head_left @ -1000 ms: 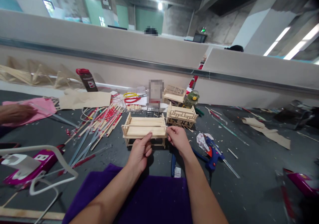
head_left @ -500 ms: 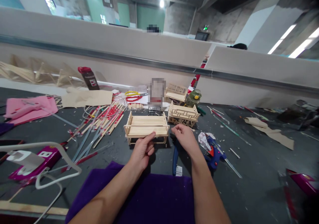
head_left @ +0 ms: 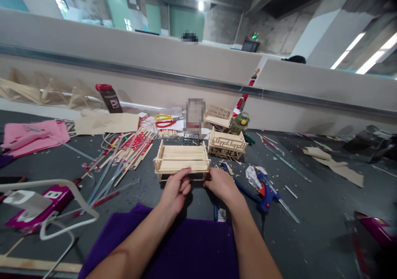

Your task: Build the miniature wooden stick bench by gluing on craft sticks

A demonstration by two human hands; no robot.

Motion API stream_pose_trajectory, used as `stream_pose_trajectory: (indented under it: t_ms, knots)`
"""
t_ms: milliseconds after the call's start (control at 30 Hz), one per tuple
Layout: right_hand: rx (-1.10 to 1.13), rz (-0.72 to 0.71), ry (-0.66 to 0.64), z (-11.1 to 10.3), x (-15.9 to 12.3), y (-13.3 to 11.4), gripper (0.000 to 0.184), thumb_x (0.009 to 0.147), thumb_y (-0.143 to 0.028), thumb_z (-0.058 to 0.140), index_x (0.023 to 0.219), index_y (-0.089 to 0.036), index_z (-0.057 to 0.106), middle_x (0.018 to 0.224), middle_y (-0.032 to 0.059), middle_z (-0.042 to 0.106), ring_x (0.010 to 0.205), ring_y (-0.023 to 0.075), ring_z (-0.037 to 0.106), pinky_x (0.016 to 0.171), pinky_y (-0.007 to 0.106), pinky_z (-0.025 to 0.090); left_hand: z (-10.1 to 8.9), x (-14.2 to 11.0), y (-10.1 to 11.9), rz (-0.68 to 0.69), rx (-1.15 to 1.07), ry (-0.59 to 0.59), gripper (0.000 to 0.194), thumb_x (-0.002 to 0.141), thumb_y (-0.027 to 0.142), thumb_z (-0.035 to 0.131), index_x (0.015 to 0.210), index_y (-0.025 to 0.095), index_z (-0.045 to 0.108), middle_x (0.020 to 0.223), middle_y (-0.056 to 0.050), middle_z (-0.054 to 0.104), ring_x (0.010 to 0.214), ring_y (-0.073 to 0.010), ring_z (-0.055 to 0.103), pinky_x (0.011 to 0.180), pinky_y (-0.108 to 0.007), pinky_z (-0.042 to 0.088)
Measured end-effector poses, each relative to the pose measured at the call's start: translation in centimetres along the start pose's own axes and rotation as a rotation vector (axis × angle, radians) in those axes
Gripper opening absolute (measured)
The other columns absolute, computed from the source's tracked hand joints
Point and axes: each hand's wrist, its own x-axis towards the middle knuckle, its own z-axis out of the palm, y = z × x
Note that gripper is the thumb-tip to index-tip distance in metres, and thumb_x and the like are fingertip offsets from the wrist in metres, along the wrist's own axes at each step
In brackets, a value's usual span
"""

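A small model bench [head_left: 181, 153] built of thin wooden sticks stands upright on the dark table in front of me. My left hand [head_left: 176, 189] is closed at its front edge, with thumb and forefinger gripping the edge of the slatted seat. At the bench's right front leg is my right hand [head_left: 222, 184], fingertips pressed together. Whatever those fingertips may hold is hidden. Blue-handled pliers [head_left: 248, 191] lie partly under the right hand and forearm. To their right rests a blue glue gun [head_left: 265, 192] with a clear glue stick in its back.
A second stick model [head_left: 228, 143] stands behind on the right, near a green-lidded jar [head_left: 241, 122]. Red-wrapped stick bundles [head_left: 138, 151] and scissors [head_left: 166, 121] lie left of centre. A white cable [head_left: 82, 196] with a charger loops at left front. A low partition [head_left: 139, 84] runs behind.
My right hand has moved left and slightly down to the bench's right front leg, uncovering more of the pliers. My left hand stays at the front edge.
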Motion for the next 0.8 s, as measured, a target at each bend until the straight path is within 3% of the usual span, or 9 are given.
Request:
stream_pose_trajectory:
  t_ms: [267,433,533,633,800]
  knots:
    - [-0.046,0.021,0.014,1.3,0.6,-0.3,0.024,0.078,-0.011,0.056,0.095,-0.014,0.073,0.101,0.0168,0.075,0.094,0.0277,0.071,0.07,0.03,0.044,-0.1,0.0,0.5,0.028,-0.039,0.026,0.037,0.052,0.013,0.079,0.066,0.017,0.046,0.042,0.015,0.033,0.03,0.0016,0.019,0.029,-0.014,0.014]
    - [-0.038,0.034,0.057,0.0,0.1,0.3,0.019,0.079,-0.013,0.057,0.088,-0.016,0.073,0.096,0.0151,0.076,0.09,0.027,0.071,0.067,0.029,0.041,0.1,-0.3,0.3,0.019,-0.045,0.035,0.035,0.052,0.012,0.078,0.065,0.018,0.046,0.042,0.015,0.034,0.03,0.0016,0.019,0.029,-0.014,0.013]
    - [-0.009,0.106,0.164,-1.7,0.0,1.9,0.022,0.087,-0.018,0.05,0.088,-0.018,0.072,0.095,0.0137,0.075,0.09,0.0258,0.069,0.067,0.029,0.04,0.1,-0.4,0.1,0.005,-0.046,0.03,0.035,0.052,0.013,0.078,0.064,0.018,0.045,0.042,0.015,0.031,0.03,0.0015,0.018,0.03,-0.014,0.012]
    - [0.073,0.25,0.371,-2.7,0.2,3.9,0.023,0.09,-0.022,0.049,0.087,-0.019,0.071,0.091,0.0121,0.075,0.088,0.0254,0.069,0.067,0.029,0.039,0.2,-0.5,-0.2,-0.002,-0.043,0.022,0.037,0.051,0.014,0.079,0.064,0.018,0.045,0.044,0.015,0.032,0.03,0.0018,0.018,0.03,-0.014,0.013]
    - [0.124,0.368,0.482,-2.1,1.1,6.3,0.024,0.088,-0.022,0.049,0.087,-0.017,0.072,0.09,0.0147,0.075,0.085,0.0269,0.068,0.066,0.03,0.04,0.2,-0.6,-0.6,0.011,-0.037,0.021,0.037,0.049,0.014,0.08,0.066,0.017,0.048,0.046,0.015,0.035,0.031,0.0021,0.019,0.029,-0.014,0.014]
